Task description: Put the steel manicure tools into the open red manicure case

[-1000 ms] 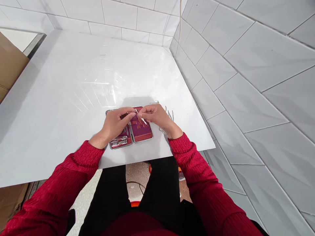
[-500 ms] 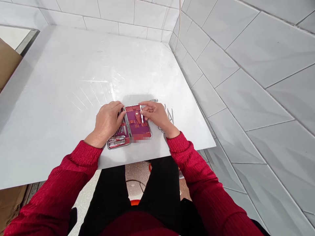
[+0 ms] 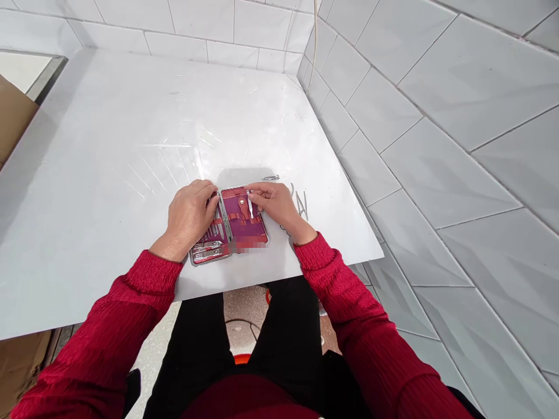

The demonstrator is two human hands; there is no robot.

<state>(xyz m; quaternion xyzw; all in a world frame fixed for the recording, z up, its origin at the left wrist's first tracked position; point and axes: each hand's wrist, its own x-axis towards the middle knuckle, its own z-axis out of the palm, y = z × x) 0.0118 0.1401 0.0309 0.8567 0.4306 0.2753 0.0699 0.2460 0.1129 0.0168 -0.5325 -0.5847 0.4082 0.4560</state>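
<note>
An open maroon manicure case (image 3: 238, 230) with a metal rim lies on the white table (image 3: 109, 151) near its front edge. My left hand (image 3: 187, 215) rests on the case's left half, over the tools strapped there. My right hand (image 3: 274, 203) pinches a thin metal tool (image 3: 250, 206) and holds it against the right half, by a strap. A nail clipper (image 3: 208, 251) sits in the lower left half.
Several loose metal tools (image 3: 299, 201) lie on the table just right of my right hand, and one more (image 3: 271, 177) lies behind it. Tiled walls border the table at the back and right. A cardboard box (image 3: 13, 116) stands at the left.
My left hand slid off the case's middle onto its left half. My right hand brought the thin tool from mid-air down onto the right half.
</note>
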